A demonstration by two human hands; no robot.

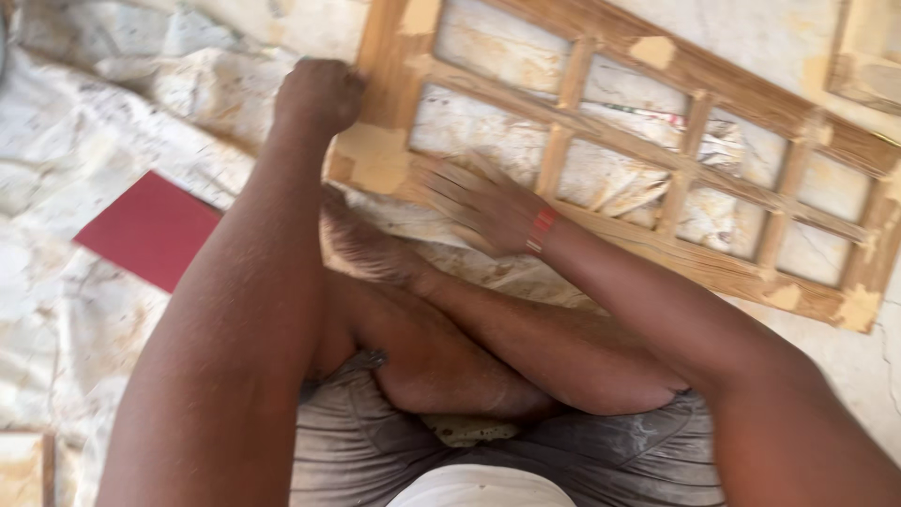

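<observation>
On the frame's near rail, the right hand lies flat, fingers spread, while the left hand, fisted, grips the wooden window frame at its left end.

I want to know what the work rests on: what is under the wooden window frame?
Crumpled whitish sheeting shows through the wooden frame openings. The floor beneath is covered there, and the right hand hides one rail.

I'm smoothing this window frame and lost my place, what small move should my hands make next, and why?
Probably slide the right hand along the bottom rail of the wooden frame, while the left hand steadies the corner. Pale filler patches sit beside both hands and look uneven.
</observation>
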